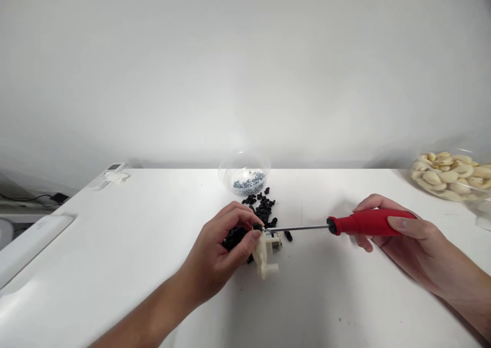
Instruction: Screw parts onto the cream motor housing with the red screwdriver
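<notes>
Between the thumb and fingers of my left hand [218,246] is a cream plastic housing [261,258] with what looks like a small motor on its right side. A small black part [257,227] sits at its top, under my fingertips. My right hand [410,240] is wrapped round the red handle of a screwdriver [370,222]. Its shaft lies level and points left, with the tip at the top of the housing beside the black part. My fingers partly hide the spot where the tip meets it. Loose black plastic pieces [264,207] lie just behind the housing.
A clear round bowl [244,174] of small silvery screws stands near the table's back edge. At the right is a clear container [452,177] of cream-coloured pieces. A white remote control [109,175] lies at the back left. A white wall rises behind the white table [146,225].
</notes>
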Demonstrator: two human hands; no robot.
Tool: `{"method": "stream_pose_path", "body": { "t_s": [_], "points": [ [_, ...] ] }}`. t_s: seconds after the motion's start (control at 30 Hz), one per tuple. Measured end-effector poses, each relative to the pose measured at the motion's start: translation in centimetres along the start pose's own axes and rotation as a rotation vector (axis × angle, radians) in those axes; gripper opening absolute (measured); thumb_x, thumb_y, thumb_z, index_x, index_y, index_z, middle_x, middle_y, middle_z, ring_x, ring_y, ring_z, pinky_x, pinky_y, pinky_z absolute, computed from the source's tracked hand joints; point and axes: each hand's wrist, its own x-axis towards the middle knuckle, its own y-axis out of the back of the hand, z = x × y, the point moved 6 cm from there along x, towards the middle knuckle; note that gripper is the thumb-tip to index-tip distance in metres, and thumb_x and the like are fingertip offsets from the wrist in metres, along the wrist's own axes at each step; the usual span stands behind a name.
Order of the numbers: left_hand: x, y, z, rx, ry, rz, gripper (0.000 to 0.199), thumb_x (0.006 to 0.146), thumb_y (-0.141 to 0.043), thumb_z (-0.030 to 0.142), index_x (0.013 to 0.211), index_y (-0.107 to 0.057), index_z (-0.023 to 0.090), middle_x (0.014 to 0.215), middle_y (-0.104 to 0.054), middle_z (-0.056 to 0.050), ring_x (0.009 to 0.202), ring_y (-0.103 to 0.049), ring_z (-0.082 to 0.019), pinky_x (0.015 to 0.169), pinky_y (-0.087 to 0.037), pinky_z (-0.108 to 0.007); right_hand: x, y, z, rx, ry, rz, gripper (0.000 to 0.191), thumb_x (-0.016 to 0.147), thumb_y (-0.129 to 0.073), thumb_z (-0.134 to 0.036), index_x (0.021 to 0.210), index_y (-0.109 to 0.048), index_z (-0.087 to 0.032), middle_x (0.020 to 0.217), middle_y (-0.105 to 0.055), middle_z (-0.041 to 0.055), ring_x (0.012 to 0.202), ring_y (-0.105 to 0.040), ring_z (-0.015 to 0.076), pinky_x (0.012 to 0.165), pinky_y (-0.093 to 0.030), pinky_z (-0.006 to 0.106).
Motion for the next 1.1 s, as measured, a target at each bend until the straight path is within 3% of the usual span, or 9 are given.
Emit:
{"method": "stream_pose_path", "body": {
  "t_s": [0.37,0.53,1.1],
  "points": [
    [-0.2,-0.2,-0.3,-0.05,-0.013,-0.004,0.012,0.104,-0.06,0.021,0.106,-0.072,0.022,0.107,-0.067,-0.005,0.094,-0.065,-0.016,0.081,-0.055,-0.029,0.3,0.8,-0.2,-0.05,0.056,-0.041,0.028,0.092,-0.07,-0.053,0.104,-0.079,-0.03,0.082,-0.075,0.009,0.071,-0.063,0.027,0.062,-0.053,0.04],
    [-0.2,-0.1,-0.4,-0.054,-0.021,0.003,0.011,0.104,-0.061,0.022,0.106,-0.072,0.022,0.107,-0.068,-0.005,0.093,-0.065,-0.016,0.081,-0.055,-0.03,0.2,0.6,-0.5,-0.045,0.068,-0.042,0.025,0.092,-0.07,-0.052,0.098,-0.079,-0.03,0.088,-0.075,0.0091,0.073,-0.062,0.0266,0.061,-0.053,0.039],
    [0.0,-0.4,-0.8,-0.048,-0.019,0.013,0.011,0.105,-0.061,0.023,0.107,-0.072,0.022,0.107,-0.068,-0.005,0.094,-0.065,-0.017,0.08,-0.053,-0.03,0.1,1.6,0.1,0.006,0.051,-0.053,0.032,0.085,-0.081,-0.047,0.114,-0.076,-0.031,0.085,-0.074,0.0058,0.079,-0.063,0.0281,0.066,-0.055,0.039]
  ]
}}
